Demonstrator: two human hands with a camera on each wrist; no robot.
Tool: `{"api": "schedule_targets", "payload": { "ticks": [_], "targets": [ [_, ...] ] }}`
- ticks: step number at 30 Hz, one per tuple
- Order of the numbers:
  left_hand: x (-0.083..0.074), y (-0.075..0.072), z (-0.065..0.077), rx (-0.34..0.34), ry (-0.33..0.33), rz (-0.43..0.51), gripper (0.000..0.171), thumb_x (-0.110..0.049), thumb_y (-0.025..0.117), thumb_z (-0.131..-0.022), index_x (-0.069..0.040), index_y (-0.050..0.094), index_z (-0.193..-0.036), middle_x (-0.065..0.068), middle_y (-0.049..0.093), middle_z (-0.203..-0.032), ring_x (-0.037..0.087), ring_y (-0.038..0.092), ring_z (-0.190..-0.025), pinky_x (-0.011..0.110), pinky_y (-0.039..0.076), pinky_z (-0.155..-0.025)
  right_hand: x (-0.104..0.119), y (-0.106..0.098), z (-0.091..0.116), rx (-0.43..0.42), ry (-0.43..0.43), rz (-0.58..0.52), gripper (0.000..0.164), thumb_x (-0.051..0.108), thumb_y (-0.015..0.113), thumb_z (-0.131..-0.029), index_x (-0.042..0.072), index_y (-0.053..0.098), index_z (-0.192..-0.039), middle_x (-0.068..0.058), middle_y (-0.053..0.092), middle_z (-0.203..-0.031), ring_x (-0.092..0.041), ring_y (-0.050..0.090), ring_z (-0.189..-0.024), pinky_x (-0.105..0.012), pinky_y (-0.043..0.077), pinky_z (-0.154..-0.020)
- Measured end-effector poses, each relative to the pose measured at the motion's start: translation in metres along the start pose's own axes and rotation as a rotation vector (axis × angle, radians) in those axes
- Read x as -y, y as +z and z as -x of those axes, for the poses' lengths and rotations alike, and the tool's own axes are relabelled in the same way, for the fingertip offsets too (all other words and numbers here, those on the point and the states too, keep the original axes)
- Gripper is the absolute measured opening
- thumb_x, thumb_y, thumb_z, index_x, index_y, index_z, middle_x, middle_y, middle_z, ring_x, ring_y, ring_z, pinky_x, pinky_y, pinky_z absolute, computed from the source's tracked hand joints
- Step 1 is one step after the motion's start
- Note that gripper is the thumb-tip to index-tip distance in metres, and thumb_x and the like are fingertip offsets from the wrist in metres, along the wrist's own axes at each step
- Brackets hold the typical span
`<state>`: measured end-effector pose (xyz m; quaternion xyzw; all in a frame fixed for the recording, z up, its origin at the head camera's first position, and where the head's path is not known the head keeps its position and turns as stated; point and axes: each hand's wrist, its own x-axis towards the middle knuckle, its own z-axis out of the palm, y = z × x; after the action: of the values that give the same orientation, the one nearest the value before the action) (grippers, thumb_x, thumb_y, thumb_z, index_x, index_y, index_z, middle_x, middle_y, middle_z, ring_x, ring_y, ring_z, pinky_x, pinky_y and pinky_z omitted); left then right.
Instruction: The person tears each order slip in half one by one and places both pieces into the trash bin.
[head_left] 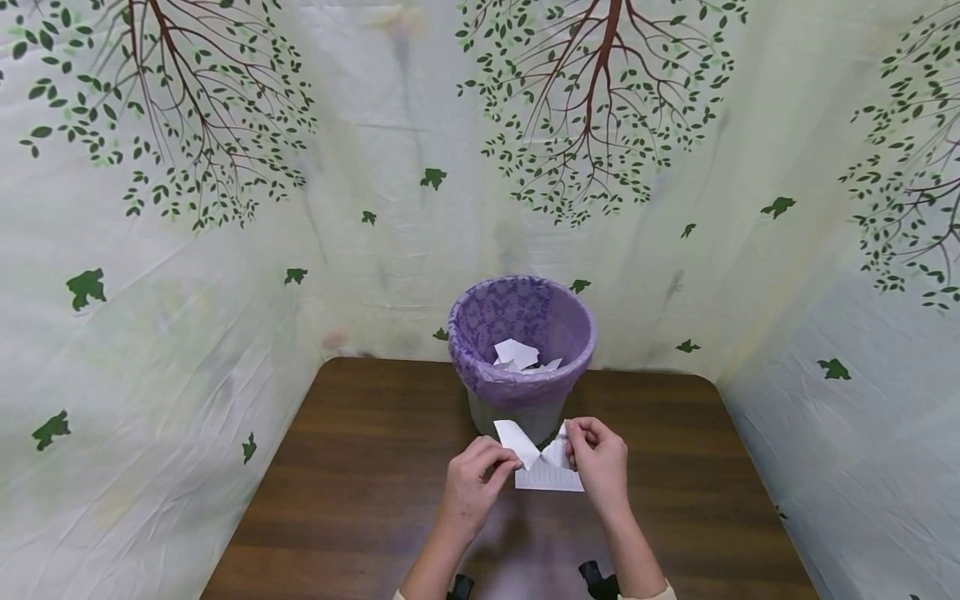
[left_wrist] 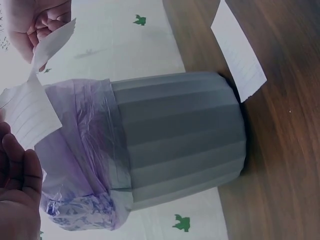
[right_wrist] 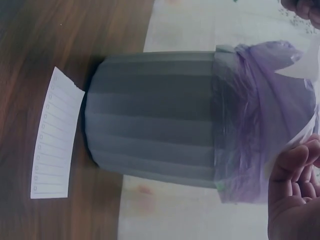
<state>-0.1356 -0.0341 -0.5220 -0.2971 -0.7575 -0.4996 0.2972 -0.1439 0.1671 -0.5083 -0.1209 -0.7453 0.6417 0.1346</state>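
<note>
Just in front of the bin, my left hand (head_left: 472, 483) pinches one side of a partly torn piece of white paper (head_left: 516, 442) between thumb and fingers. The opposite side is pinched by my right hand (head_left: 602, 462). A deep V-shaped tear parts the two halves, and a narrow strip still joins them in the left wrist view. Below the hands a lined paper strip (right_wrist: 57, 140) with one ragged end lies flat on the table, by the foot of the bin.
A grey ribbed bin (left_wrist: 180, 140) lined with a purple bag (head_left: 577, 333) stands at the table's far edge. Inside it are several torn paper scraps (head_left: 517, 353). The brown wooden table (head_left: 375, 467) is surrounded by a leaf-printed curtain (head_left: 360, 275).
</note>
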Motion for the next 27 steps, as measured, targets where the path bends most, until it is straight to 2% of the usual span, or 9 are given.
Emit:
{"api": "schedule_targets", "payload": {
  "ticks": [3,10,15,21,27],
  "targets": [
    [0.0,0.0,0.0,0.0,0.01,0.003,0.013,0.0,0.084,-0.085,-0.011,0.076,-0.086,-0.002,0.07,-0.083,0.01,0.062,-0.075,0.016,0.049,-0.063,0.0,-0.002,-0.002,-0.023,0.012,-0.006,0.019,0.015,0.073,-0.101,-0.004,0.074,-0.101,-0.002,0.064,-0.066,-0.007,0.055,-0.054,-0.019,0.048,-0.053],
    [-0.001,-0.002,0.003,0.02,-0.045,0.004,0.01,-0.003,0.084,-0.086,-0.011,0.077,-0.086,-0.002,0.07,-0.082,0.009,0.062,-0.075,0.012,0.048,-0.065,-0.003,-0.008,-0.007,-0.073,0.006,-0.013,0.018,0.013,0.071,-0.101,-0.006,0.073,-0.1,-0.002,0.065,-0.065,-0.005,0.056,-0.053,-0.018,0.05,-0.051],
    [0.001,-0.004,0.004,-0.006,-0.014,-0.002,0.012,-0.001,0.083,-0.086,-0.011,0.077,-0.087,-0.002,0.07,-0.082,0.011,0.063,-0.075,0.013,0.05,-0.067,-0.005,-0.015,-0.013,-0.089,0.016,-0.022,0.02,0.013,0.07,-0.102,-0.007,0.072,-0.102,-0.002,0.065,-0.066,-0.005,0.056,-0.054,-0.019,0.05,-0.051],
    [0.004,-0.008,0.003,-0.025,-0.024,-0.016,0.015,0.001,0.083,-0.086,-0.011,0.075,-0.089,-0.001,0.068,-0.083,0.01,0.063,-0.076,0.011,0.051,-0.071,-0.007,-0.021,-0.016,-0.132,0.017,-0.002,0.02,0.014,0.07,-0.102,-0.006,0.073,-0.101,0.004,0.065,-0.065,-0.003,0.056,-0.054,-0.018,0.05,-0.051],
    [0.004,-0.011,-0.001,-0.02,-0.033,-0.028,0.018,0.004,0.081,-0.088,-0.012,0.073,-0.091,-0.001,0.068,-0.084,0.01,0.064,-0.077,0.013,0.053,-0.074,-0.004,-0.021,-0.014,-0.13,-0.01,-0.017,0.019,0.013,0.07,-0.101,-0.005,0.072,-0.097,0.007,0.066,-0.065,-0.003,0.057,-0.054,-0.018,0.051,-0.051]
  ]
}}
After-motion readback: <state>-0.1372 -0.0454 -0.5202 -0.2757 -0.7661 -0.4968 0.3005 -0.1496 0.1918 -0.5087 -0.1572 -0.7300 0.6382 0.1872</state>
